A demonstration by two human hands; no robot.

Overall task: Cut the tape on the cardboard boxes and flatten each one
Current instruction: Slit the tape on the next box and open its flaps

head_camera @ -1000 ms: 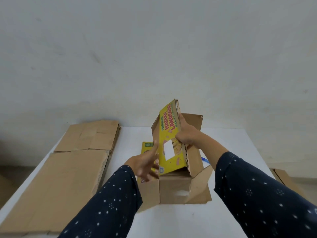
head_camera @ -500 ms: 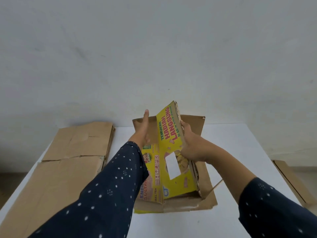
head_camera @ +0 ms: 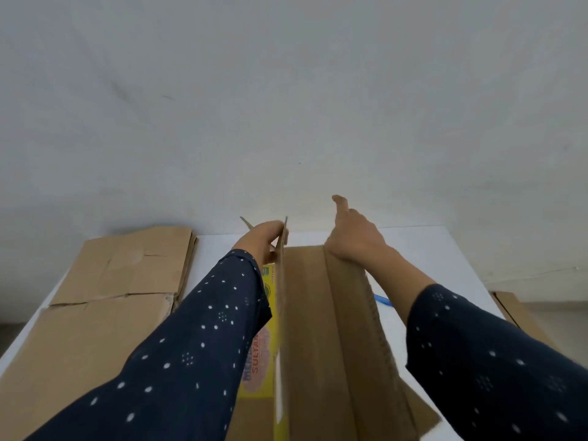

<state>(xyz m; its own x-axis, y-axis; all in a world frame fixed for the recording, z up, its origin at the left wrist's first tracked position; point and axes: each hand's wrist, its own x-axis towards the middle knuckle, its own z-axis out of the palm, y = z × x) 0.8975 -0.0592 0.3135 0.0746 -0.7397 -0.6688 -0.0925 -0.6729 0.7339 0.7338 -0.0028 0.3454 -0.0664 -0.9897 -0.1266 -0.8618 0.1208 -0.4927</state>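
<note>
Head view: left hand (head_camera: 265, 240) pinches the brown box (head_camera: 315, 329) by its upright wall; right hand (head_camera: 353, 240) grip unclear.

Bare room, white wall (head_camera: 286, 90), white table (head_camera: 429, 249)

A plain, pale grey-white wall (head_camera: 286, 90) with a few faint scuffs fills the upper half of the view under soft, even light. A white table (head_camera: 445, 249) has its far edge close to the wall. Pale floor (head_camera: 560, 310) shows past its right edge.
</note>
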